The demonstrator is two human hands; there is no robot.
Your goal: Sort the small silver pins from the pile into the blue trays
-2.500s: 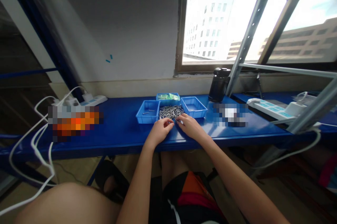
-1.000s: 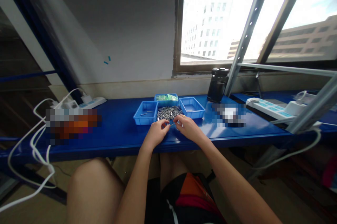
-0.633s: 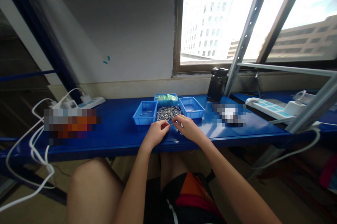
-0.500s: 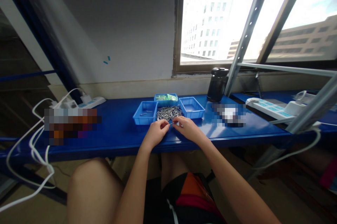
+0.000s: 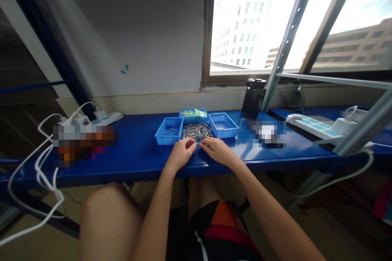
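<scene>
Blue table (image 5: 134, 142), one slim metal piece (image 5: 198, 143) in the pinch of left hand (image 5: 181, 152) and right hand (image 5: 218, 149)

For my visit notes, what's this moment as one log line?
left hand and right hand: fingertips pinching thin piece | metal pile: beyond hands, among three blue trays | black bottle: upright on table

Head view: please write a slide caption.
Left hand and right hand hold a slender metal piece before a metal heap between blue trays.
</scene>
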